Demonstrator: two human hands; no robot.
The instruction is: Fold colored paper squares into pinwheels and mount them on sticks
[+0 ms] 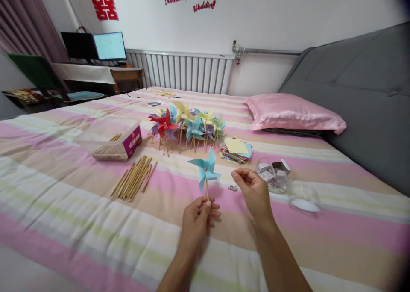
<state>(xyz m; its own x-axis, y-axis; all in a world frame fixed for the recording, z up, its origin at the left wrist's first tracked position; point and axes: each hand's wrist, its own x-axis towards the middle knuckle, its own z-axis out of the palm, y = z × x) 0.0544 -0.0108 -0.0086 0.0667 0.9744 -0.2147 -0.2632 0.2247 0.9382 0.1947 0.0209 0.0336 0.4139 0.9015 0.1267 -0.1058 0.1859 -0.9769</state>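
Note:
My left hand (200, 213) pinches the stick of a light blue paper pinwheel (206, 170), which stands upright with its blades toward me. To its right, my right hand (253, 189) is raised with thumb and fingertips together; anything between them is too small or hidden to tell. Just beside those fingertips, a small pile of shiny metal pins (233, 188) lies on the bedspread. Behind the blue pinwheel stands a cluster of finished pinwheels (194, 127) in red, yellow, blue, purple and green. A stack of coloured paper squares (236, 148) lies to the right of the cluster.
Loose wooden sticks (134, 178) lie at the left, before a clear plastic box (107, 131) with more sticks. At the right are a clear tub with small boxes (273, 174) and a clear lid (304, 200). A pink pillow (293, 112) rests by the grey headboard (358, 82).

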